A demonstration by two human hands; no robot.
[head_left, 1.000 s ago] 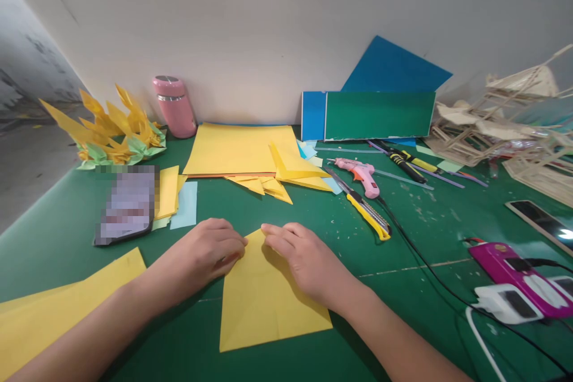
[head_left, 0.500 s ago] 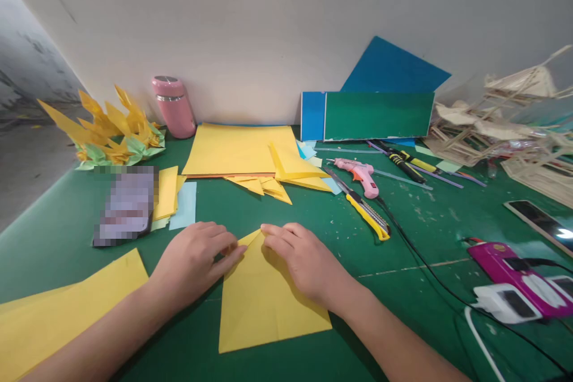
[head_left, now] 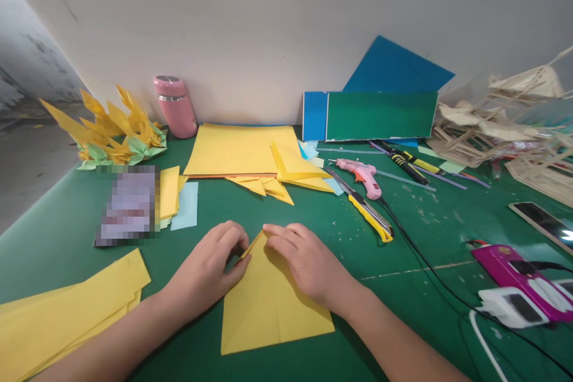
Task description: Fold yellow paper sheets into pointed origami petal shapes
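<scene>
A sheet of yellow paper (head_left: 273, 310) lies in front of me on the green table, its far left corner lifted along a slanting edge. My left hand (head_left: 219, 259) pinches that lifted edge between thumb and bent fingers. On the sheet's far tip rest the fingertips of my right hand (head_left: 304, 259), pressing the paper, with the palm over its right side. The underside of the fold is hidden behind the left fingers. Left of my forearm are more yellow sheets (head_left: 80, 304) in a loose pile.
Behind my hands lie a yellow paper stack (head_left: 237, 152) and folded yellow pieces (head_left: 280, 190). A pink glue gun (head_left: 360, 174) and a yellow box cutter (head_left: 369, 215) sit to the right, near a magenta power strip (head_left: 514, 274). A pink flask (head_left: 176, 108) stands against the wall.
My left fingers have curled and drawn slightly inward, and the paper's left edge stands up more along the slant. My right hand has stayed at the tip.
</scene>
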